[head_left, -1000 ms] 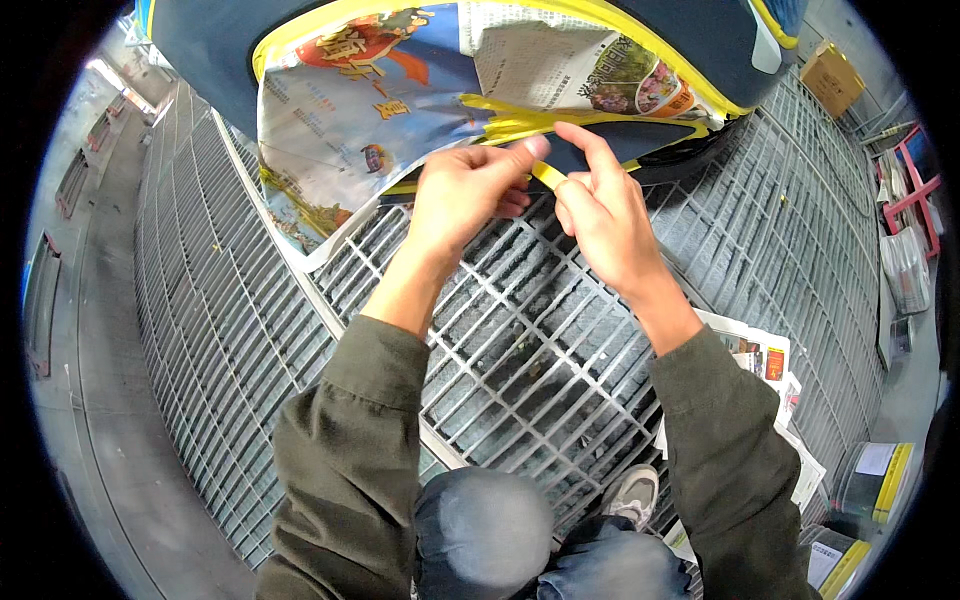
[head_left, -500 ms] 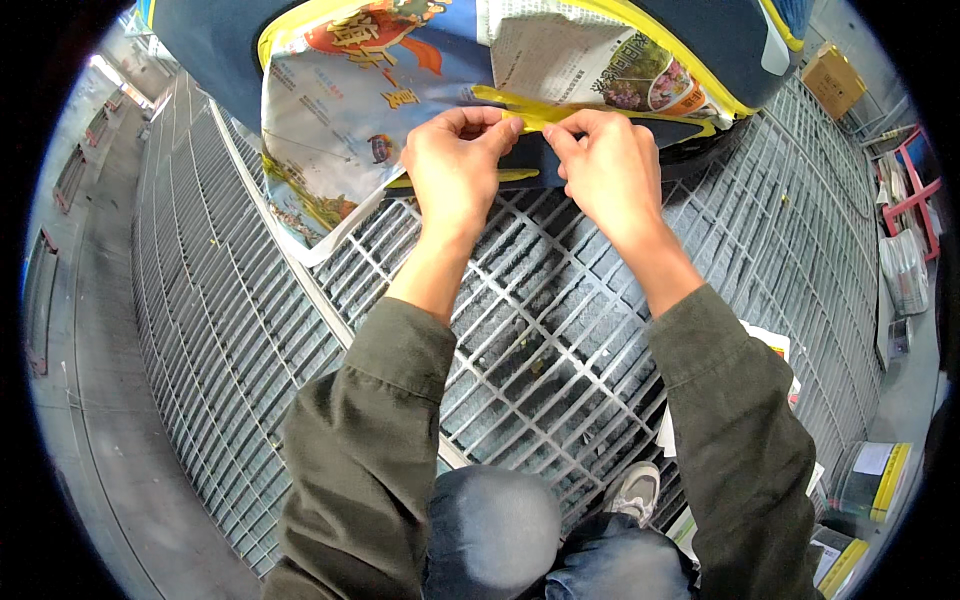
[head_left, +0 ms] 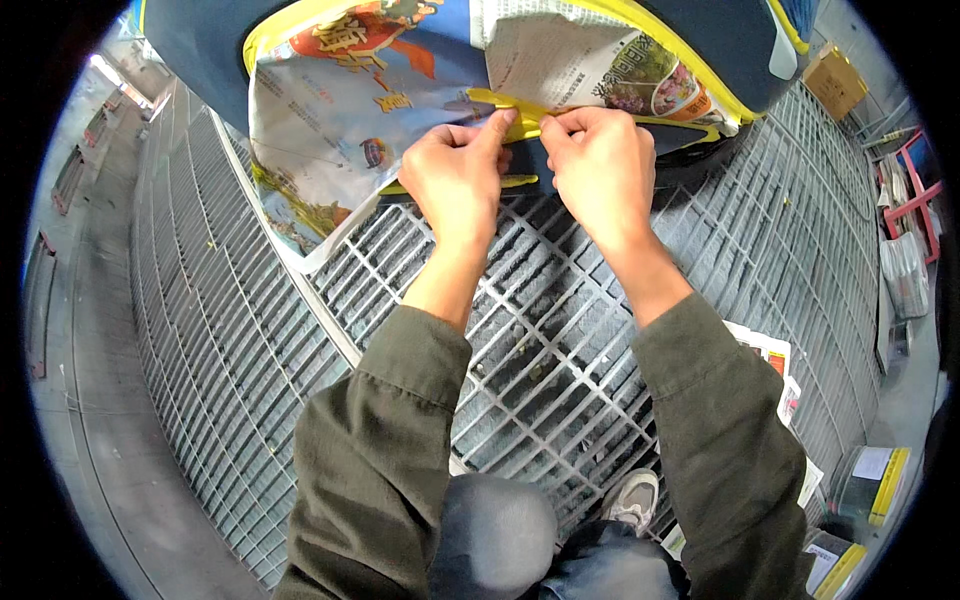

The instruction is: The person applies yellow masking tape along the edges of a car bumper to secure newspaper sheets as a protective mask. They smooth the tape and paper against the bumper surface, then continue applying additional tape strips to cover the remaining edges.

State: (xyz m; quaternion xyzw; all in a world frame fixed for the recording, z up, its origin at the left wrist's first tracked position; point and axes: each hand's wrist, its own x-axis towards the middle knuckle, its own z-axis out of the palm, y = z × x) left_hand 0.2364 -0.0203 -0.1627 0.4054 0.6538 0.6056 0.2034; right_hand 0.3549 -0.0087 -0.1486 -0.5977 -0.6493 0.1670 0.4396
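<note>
A dark blue panel point(head_left: 195, 50), rounded like part of a car body, has newspaper sheets point(head_left: 340, 130) covering an area of it. Yellow masking tape point(head_left: 620, 17) borders the paper. At the paper's lower middle, my left hand point(head_left: 455, 185) pinches a strip of the yellow tape point(head_left: 522, 128) between thumb and fingers. Close beside it, my right hand point(head_left: 605, 180) has its thumb and index finger closed on the same strip. The fingertips hide part of the strip. Below the left sheet, a loose paper corner hangs down over the floor.
Underfoot lies a metal floor grating point(head_left: 540, 350); my shoe point(head_left: 632, 500) stands on it. Printed papers point(head_left: 765, 350) lie by my right arm. Along the right are a cardboard box point(head_left: 835, 82), a red frame point(head_left: 915, 205) and yellow-banded containers point(head_left: 880, 480).
Both hands stay at the tape strip. My left thumb has slid slightly up along it, and the newspaper's left edge sits a little farther left in view.
</note>
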